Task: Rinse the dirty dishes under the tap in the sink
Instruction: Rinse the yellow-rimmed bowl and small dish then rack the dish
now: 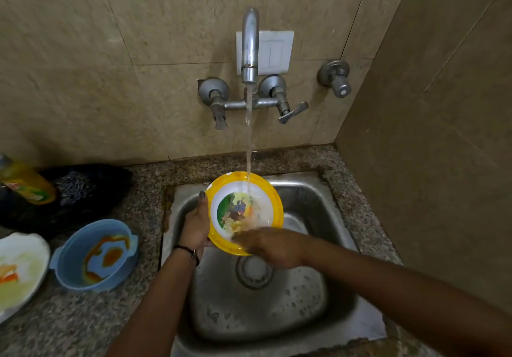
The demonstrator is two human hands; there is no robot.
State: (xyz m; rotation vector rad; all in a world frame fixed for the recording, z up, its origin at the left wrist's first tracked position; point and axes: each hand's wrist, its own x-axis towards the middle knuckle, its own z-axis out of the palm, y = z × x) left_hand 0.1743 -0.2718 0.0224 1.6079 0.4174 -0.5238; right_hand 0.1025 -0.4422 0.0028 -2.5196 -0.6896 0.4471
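One yellow plate (pixel 241 214) under the tap (pixel 250 43): left hand (pixel 196 223) clasps its rim, right hand (pixel 268 244) touches it, grip blurred, unclear.

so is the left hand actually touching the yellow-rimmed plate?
Touching. The head view shows the left hand gripping the yellow-rimmed plate at its left rim, with the thumb lying along the yellow edge.

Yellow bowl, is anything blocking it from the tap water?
No, nothing visible. The water falls straight from the tap into the yellow bowl. The left hand grips its rim, and the right hand touches inside, clear of the stream.
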